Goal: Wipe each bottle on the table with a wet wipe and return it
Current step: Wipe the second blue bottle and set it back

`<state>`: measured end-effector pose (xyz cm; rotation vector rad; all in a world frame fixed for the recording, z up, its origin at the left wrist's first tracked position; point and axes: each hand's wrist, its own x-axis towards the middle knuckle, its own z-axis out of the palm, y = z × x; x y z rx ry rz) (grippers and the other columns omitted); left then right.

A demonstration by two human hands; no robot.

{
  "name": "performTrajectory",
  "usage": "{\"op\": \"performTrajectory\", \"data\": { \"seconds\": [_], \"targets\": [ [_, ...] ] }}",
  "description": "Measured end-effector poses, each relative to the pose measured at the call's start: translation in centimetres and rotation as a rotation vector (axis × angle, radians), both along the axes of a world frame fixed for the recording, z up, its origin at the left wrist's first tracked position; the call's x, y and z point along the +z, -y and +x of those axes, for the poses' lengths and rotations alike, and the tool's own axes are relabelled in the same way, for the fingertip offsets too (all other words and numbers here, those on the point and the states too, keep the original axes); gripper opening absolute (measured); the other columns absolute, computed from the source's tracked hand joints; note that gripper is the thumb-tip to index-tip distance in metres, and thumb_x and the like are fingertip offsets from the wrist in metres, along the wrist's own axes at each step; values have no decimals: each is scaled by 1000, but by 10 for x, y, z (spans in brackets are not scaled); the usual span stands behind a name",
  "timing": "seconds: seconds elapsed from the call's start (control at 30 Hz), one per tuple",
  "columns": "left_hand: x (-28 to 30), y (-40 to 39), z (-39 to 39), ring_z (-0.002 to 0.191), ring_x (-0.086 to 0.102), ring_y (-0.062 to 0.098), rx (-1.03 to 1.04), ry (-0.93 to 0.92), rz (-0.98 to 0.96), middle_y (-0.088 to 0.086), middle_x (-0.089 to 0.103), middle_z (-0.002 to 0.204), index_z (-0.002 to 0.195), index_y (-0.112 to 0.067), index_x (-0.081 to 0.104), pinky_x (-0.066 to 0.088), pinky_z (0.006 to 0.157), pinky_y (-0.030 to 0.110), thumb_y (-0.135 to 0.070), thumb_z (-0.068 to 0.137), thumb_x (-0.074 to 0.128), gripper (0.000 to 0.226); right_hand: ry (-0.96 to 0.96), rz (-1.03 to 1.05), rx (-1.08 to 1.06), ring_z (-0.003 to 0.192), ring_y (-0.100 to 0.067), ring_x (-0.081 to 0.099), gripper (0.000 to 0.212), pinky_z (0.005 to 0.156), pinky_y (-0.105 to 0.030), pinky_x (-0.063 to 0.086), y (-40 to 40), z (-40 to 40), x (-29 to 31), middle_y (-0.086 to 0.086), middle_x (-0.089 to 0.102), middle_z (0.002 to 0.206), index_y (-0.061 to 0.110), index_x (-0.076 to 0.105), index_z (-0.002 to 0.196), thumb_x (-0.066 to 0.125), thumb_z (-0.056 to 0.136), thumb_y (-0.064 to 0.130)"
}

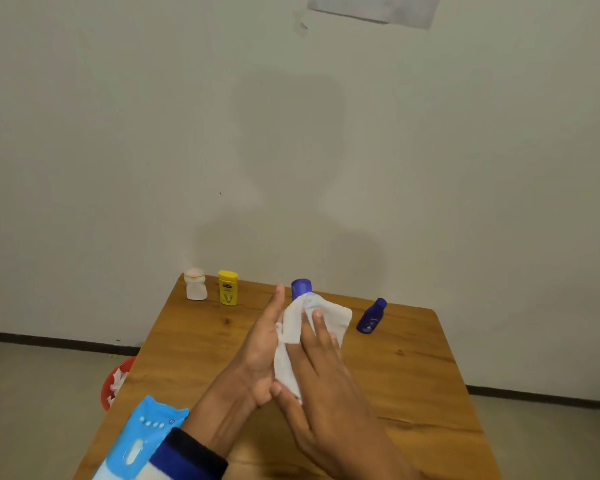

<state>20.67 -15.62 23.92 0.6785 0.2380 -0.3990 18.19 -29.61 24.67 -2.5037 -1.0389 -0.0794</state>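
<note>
A bottle with a blue cap is held up over the wooden table, its body wrapped in a white wet wipe. My left hand lies flat along the bottle's left side, fingers straight and pointing away from me. My right hand covers the wipe from the right, with fingers over it and the thumb under its near end. A small dark-blue bottle stands to the right. At the table's far left stand a yellow bottle and a white bottle.
A blue and white pack of wet wipes lies at the table's near left corner, partly behind my left sleeve. A red bin with used wipes stands on the floor left of the table. A wall is just behind the table.
</note>
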Motion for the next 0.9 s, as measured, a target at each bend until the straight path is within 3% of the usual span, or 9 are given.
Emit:
{"op": "performTrajectory", "data": {
  "seconds": [0.07,0.23,0.3,0.33,0.43,0.57,0.63,0.77,0.9],
  "targets": [
    [-5,1,-1,124,58,36,-39,9,59,22,63,130,133,-8,63,38,115,49,-82,83,49,90,-7,46,-19,150,-9,-20,68,119,-41,1,3,-4,-6,13,-19,164,44,-10,153,33,101,52],
    [-10,25,-7,131,57,25,-37,61,217,8,62,140,136,-32,60,42,113,48,-76,89,42,67,-144,153,-136,149,3,-9,51,124,-33,9,12,20,4,15,2,165,37,22,153,25,103,49],
    [-13,31,-11,129,59,26,-17,77,205,9,64,137,134,-32,62,47,108,51,-67,91,49,57,-258,251,-141,146,-3,24,43,117,-30,33,18,29,11,13,30,159,40,36,146,34,104,44],
    [-17,33,-12,128,60,29,-21,100,182,12,64,136,134,-30,62,48,106,54,-60,91,55,52,-301,327,-141,131,-5,46,34,104,-29,46,21,33,12,12,48,144,38,46,138,40,104,37],
    [-27,34,-17,122,62,35,-50,151,158,18,64,133,131,-30,61,46,101,65,-33,87,72,46,-498,691,-337,94,-11,67,24,80,-31,54,34,37,10,3,72,105,22,68,115,47,105,18],
    [-35,34,-20,118,66,29,-58,102,177,9,68,128,134,-28,54,58,85,58,-25,73,83,67,-1074,1336,-700,105,-29,71,26,94,-48,54,53,39,0,-14,73,115,12,65,122,52,101,21],
    [-39,37,-18,116,67,29,-61,74,209,8,69,127,136,-25,52,58,82,58,-22,70,85,74,-1205,1553,-802,112,-34,67,31,100,-52,49,63,39,-1,-18,70,121,11,58,129,53,100,21],
    [-42,47,-17,112,69,31,-43,28,282,12,71,123,137,-18,50,59,79,58,-14,77,81,68,-1166,1722,-792,104,-31,71,35,80,-44,59,79,34,3,-16,70,122,14,58,131,53,99,26],
    [-37,62,-20,101,74,20,-37,76,520,-3,71,121,134,-36,52,62,72,40,-26,71,89,73,-781,1579,-541,96,-21,73,32,71,-32,60,87,31,19,-9,74,115,20,69,119,55,97,38]
  ]
}}
